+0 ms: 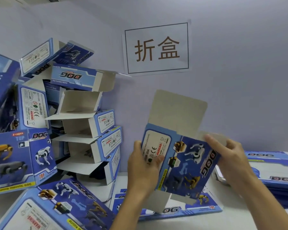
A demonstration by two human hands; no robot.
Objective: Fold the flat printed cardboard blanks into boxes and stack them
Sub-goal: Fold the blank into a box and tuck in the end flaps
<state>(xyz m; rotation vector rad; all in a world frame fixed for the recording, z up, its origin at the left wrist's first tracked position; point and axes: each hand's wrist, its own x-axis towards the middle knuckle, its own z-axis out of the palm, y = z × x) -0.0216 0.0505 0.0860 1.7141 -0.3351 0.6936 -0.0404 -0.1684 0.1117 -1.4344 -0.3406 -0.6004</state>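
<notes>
You hold the half-formed box above the worktop: left hand fingers clamped on its label side, right hand fingers pinching the opposite edge. Square it, then tuck the raised flap.

A pale lilac-grey wall filled the background behind a white table. A white paper sign with a thin dark border was stuck flat on the wall, carrying two large brown Chinese characters. Soft, even light fell across the wall, which curved away toward a corner at upper left.
</notes>
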